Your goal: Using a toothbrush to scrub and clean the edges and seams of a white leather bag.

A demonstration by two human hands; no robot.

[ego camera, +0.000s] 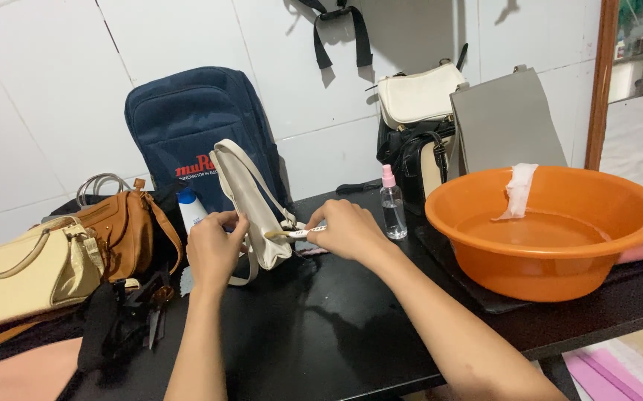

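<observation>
Head view: the left hand (pixel 214 249) steadies a small cream bag (pixel 251 208) upright on the black worktop (pixel 321 334), its grip closed on the bag's edge. The right hand (pixel 347 230) pinches a toothbrush (pixel 295 234) against the bag's side; scrubbing seems underway, and the next stroke needs firm bracing.
</observation>
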